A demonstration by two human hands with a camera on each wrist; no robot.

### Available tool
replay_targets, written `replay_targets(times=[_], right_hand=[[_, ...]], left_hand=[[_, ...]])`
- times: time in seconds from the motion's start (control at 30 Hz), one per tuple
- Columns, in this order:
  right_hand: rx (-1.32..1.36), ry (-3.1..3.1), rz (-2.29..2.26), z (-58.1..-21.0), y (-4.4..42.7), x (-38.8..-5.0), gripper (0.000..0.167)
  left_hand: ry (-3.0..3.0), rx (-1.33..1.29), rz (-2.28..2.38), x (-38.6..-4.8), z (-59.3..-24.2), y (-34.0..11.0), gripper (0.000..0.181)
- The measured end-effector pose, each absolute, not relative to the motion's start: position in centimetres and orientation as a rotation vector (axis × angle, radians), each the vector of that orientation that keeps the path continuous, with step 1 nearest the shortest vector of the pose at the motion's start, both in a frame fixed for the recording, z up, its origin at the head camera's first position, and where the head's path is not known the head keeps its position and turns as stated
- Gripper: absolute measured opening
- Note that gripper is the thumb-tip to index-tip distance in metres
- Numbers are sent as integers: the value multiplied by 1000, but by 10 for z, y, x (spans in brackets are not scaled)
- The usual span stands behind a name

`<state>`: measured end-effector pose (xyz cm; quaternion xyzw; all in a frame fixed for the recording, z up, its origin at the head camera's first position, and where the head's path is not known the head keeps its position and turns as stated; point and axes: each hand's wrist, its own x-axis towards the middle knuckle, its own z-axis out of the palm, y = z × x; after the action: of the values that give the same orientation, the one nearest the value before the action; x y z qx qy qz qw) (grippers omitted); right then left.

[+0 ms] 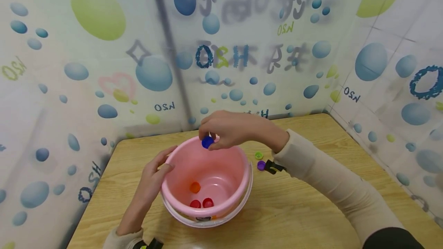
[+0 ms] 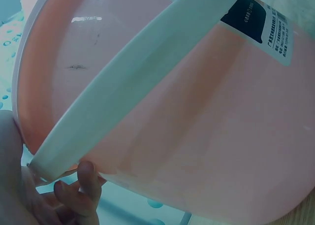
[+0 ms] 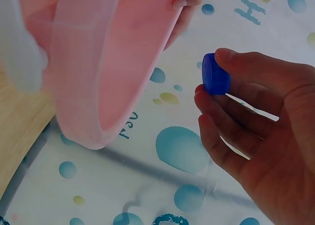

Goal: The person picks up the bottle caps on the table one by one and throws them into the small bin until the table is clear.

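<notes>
- A blue cap (image 1: 207, 142) is held over the 12 o'clock side of the bucket (image 1: 183, 164), clear of its rim.
- The cap is pinched between thumb and fingers of the right hand (image 1: 230, 128).
- The bucket's rim is gripped at about 10 o'clock by the left hand (image 1: 154, 176), its fingers curled there.
- Inside, an orange cap (image 1: 195, 187) is seen towards 7 o'clock, and two red caps (image 1: 208, 202) are seen between 6 and 7.
- The white handle (image 2: 133, 84) is hung round the near, 6 o'clock side.
- Outside, between 2 and 3 o'clock, a green cap (image 1: 258, 155) and a purple cap (image 1: 261, 165) are left near each other on the wooden table (image 1: 304, 195).
- At 12 o'clock, the table is backed by a bubble-printed sheet (image 1: 135, 18).
</notes>
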<state>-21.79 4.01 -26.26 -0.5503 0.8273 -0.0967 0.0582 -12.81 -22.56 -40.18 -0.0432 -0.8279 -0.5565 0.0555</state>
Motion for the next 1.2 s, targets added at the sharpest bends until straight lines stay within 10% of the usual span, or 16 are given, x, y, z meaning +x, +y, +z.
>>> replay_targets(times=[1.2], right_hand=[[-1685,2491,-245,-256,21,-213,19]], left_hand=[[-2561,-108,-1633,-128,-401,-225,45]])
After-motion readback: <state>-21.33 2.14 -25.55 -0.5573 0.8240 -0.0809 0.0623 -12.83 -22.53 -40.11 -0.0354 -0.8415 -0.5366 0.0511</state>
